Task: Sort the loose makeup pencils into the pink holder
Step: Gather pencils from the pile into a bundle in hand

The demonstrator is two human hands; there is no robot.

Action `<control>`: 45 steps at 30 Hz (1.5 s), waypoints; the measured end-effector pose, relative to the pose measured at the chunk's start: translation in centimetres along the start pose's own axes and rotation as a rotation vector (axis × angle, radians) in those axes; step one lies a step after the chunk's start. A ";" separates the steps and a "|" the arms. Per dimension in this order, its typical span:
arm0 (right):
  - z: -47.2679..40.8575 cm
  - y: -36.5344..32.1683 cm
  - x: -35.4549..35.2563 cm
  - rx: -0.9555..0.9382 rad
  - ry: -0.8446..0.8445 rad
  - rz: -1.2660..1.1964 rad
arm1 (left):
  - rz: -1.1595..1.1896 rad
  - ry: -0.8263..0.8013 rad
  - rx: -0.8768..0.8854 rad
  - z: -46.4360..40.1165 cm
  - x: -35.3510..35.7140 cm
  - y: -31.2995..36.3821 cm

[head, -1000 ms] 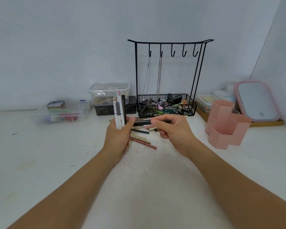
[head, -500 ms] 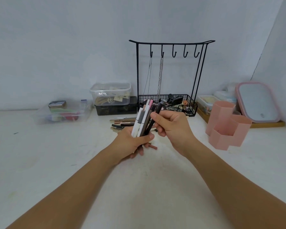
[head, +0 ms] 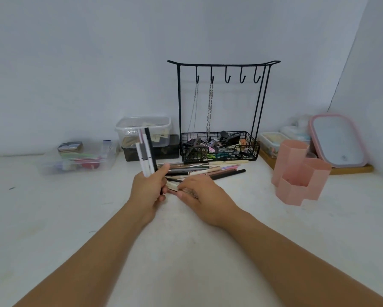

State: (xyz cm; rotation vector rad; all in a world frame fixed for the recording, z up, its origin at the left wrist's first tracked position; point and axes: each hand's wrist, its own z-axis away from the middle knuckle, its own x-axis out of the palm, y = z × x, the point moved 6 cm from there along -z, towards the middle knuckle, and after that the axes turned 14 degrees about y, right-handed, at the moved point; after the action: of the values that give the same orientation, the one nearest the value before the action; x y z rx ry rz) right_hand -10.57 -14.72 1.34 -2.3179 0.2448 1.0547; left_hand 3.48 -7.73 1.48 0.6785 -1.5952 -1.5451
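Observation:
My left hand [head: 149,190] grips a bunch of makeup pencils [head: 146,154], white, grey and black, held upright above the table. My right hand [head: 200,196] lies palm down on the near end of the loose pencil pile [head: 205,170], its fingers pressing a beige pencil [head: 172,185] against the table. The pile is spread flat in front of the black wire stand. The pink holder [head: 301,172], made of hexagonal cups, stands to the right, apart from both hands, with its visible cups showing no pencils.
A black wire jewellery stand [head: 219,142] with hanging chains and a full basket stands behind the pile. Clear plastic boxes [head: 143,129] and a low clear tray [head: 79,159] sit at the back left. A pink-framed mirror [head: 338,140] leans at the right wall.
My left hand has tilted its pencil bunch from leaning right back to upright. My right hand left the bunch and dropped onto the pile on the table.

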 end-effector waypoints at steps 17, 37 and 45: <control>0.1 6.4 -4.9 0.400 0.242 -0.091 | -0.033 -0.022 0.008 0.6 0.1 0.2; 1.5 -0.5 -2.0 0.660 0.118 -1.237 | 0.078 -0.221 0.036 3.4 2.5 -0.1; 0.3 4.6 -6.2 0.373 0.439 -0.149 | 0.086 -0.134 -0.077 3.2 2.0 0.1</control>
State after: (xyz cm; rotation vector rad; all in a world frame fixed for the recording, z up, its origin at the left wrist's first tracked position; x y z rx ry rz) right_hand -16.72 -18.70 3.79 -2.1544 0.3935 0.3768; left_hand -0.26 -7.60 2.12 0.4668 -1.6316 -1.6083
